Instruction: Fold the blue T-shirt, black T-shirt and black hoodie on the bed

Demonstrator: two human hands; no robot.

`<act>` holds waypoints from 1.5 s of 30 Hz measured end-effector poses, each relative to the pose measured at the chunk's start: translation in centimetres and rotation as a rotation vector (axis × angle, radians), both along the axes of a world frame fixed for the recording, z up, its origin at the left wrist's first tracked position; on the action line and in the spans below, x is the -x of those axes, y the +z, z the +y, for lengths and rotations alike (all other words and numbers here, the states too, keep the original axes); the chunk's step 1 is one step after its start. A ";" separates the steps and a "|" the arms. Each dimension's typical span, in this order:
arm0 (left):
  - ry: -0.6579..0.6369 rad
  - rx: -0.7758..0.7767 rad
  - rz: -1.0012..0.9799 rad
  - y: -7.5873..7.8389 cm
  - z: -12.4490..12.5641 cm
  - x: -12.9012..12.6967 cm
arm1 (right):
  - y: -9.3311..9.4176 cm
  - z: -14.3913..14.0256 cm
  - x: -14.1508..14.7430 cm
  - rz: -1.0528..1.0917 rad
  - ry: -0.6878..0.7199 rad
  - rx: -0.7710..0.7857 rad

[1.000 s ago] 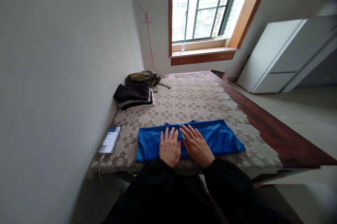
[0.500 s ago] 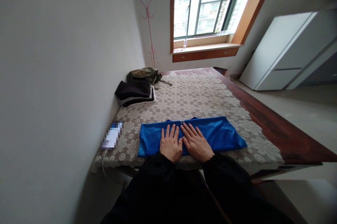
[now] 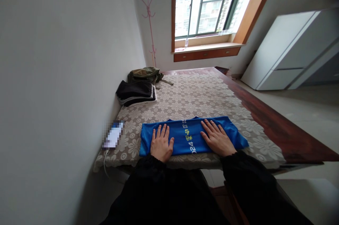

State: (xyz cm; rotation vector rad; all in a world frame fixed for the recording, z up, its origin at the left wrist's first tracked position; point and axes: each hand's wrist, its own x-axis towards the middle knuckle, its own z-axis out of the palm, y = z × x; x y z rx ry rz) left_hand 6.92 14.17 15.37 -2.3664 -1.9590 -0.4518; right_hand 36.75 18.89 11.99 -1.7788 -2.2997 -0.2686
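A folded blue garment [image 3: 182, 140] lies along the near edge of the table [image 3: 280, 129], its long side running roughly parallel to that edge. The left hand [image 3: 162, 146] rests palm down on its left part, fingers straight and slightly spread, the thumb angled out toward the middle. The right hand [image 3: 218, 139] lies likewise on the right part, fingers extended; neither hand grips anything. White and yellow lettering [image 3: 189, 137] shows on the fabric between them.

Beneath the garment, a floral lace tablecloth [image 3: 193, 98] leaves dark red wood bare along the table's right edge. Near the near left corner is a blurred phone [image 3: 113, 136], with a white cable [image 3: 105, 166] hanging over the edge. Farther along the left edge sit a stack of dark and pale folded cloths [image 3: 135, 93] and, just beyond, an olive backpack [image 3: 144, 74].
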 end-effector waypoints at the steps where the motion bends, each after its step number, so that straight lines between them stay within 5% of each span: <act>1: 0.014 -0.001 0.004 0.0 -0.1 0.4 | -0.1 0.2 -0.8 -0.009 -0.010 0.005; 12: 0.134 -0.028 0.049 0.1 -0.7 4.3 | -0.5 1.4 -6.7 -0.008 -0.156 0.104; 45: 0.164 -0.030 0.046 -0.1 -1.9 6.1 | -0.6 1.4 -6.9 0.028 -0.173 0.113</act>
